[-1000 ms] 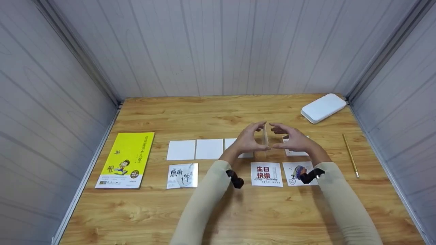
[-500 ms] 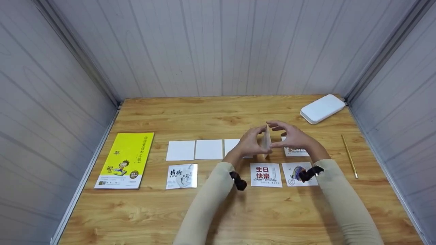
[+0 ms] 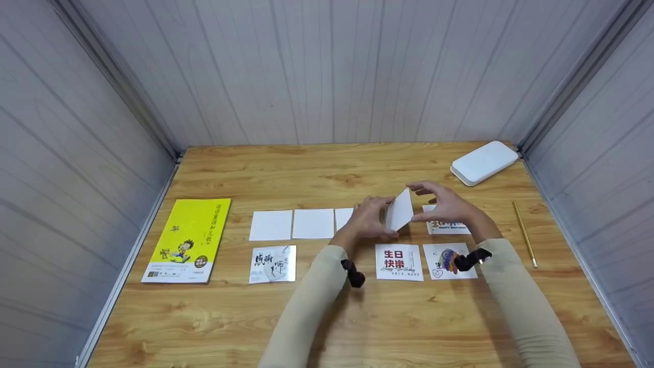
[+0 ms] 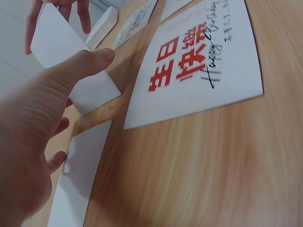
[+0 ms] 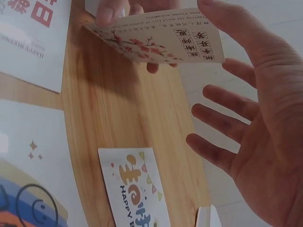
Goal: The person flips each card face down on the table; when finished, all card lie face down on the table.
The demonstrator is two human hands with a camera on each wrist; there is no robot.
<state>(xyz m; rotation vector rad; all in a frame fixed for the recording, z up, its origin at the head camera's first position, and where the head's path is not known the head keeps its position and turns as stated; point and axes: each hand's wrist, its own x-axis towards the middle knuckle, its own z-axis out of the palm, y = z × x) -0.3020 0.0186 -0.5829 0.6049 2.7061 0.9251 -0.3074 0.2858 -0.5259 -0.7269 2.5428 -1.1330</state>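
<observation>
With my left hand (image 3: 366, 220) I seem to pinch one end of the card (image 3: 402, 210), thumb on its near edge and fingers on its far one; my right hand (image 3: 449, 205) appears to pinch the opposite end the same way, between thumb and forefinger, its other fingers spread loose. The card stands tilted above the table (image 3: 317, 174), blank face toward my left, blossom print toward my right. I judge the step to be a turn between two grips, so I'd press on the edges alone, lightly enough not to bow it, and ease one side only once the other is sure. Its low corner wants watching: it looks near the row of blank cards (image 3: 313, 223), partly hidden behind my left hand, and could nudge them. Closer to me lie the red-lettered card (image 3: 399, 262) and, right of it, the rainbow card (image 3: 444, 258); the bunting card (image 5: 135, 184) is near my right hand, so I'd keep my wrists high. More room shows beyond my fingers, where bare wood runs toward the back wall (image 3: 327, 71), the white case (image 3: 484, 162) well off to the right.
</observation>
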